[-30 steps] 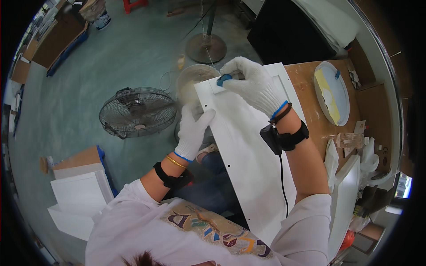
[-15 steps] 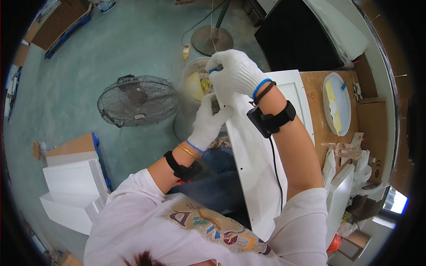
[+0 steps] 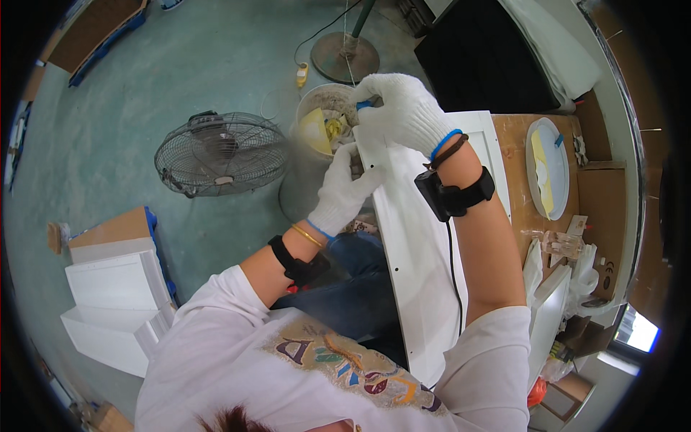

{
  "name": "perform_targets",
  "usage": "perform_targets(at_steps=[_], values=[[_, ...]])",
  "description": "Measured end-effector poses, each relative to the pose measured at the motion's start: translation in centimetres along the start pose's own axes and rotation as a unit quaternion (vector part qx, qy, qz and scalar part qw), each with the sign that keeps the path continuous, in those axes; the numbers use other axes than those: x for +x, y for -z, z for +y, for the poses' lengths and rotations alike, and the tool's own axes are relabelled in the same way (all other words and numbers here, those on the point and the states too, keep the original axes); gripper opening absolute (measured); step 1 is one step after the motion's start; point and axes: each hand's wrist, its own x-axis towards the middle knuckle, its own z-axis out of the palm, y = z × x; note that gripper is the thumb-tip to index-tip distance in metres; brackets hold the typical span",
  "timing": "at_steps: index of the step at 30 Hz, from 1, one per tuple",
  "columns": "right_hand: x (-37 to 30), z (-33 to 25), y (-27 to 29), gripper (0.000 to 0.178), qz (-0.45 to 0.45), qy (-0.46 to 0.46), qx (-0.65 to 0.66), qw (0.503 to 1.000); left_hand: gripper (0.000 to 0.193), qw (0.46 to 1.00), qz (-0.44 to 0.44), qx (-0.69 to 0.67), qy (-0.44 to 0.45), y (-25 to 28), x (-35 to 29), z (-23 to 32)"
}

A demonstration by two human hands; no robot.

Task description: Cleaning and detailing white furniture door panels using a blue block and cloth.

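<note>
A long white panel with small dark holes along its left edge lies lengthwise in front of me, its far end narrow. My gloved left hand grips that left edge near the far end, thumb on top and fingers curled around the side. At the far end, my gloved right hand pinches a small blue piece between thumb and fingers, held close to the panel's end. Most of the blue piece is hidden by the glove, so its kind cannot be made out.
Beyond the left hand stands a bucket containing yellow pieces. A wire-caged fan is to its left. White boards are stacked at lower left. On the wooden table at right sit an oval white tray and a clear bottle.
My right hand has shifted a little to the right with the blue piece. The left hand and the panel's edge have also moved slightly right and away from me.
</note>
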Motion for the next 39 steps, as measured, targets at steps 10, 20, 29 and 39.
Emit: perform_targets(at_steps=[10, 20, 29, 39], values=[[-1.8, 2.0, 0.5, 0.025, 0.039, 0.028, 0.071, 0.996, 0.058, 1.000, -0.015, 0.003, 0.006, -0.2, 0.1, -0.4], [-6.9, 3.1, 1.1, 0.022, 0.070, 0.120, 0.078, 0.987, 0.077, 0.994, -0.022, -0.088, -0.067, -0.2, 0.5, -1.1], [-6.8, 2.8, 0.2, 0.019, 0.062, 0.125, 0.058, 0.988, 0.080, 0.994, -0.040, -0.098, -0.035, 0.0, 0.3, -0.5], [-6.8, 2.8, 0.5, 0.015, 0.054, 0.127, 0.035, 0.990, 0.081, 0.995, -0.023, -0.089, -0.039, -0.3, 0.2, -0.3]])
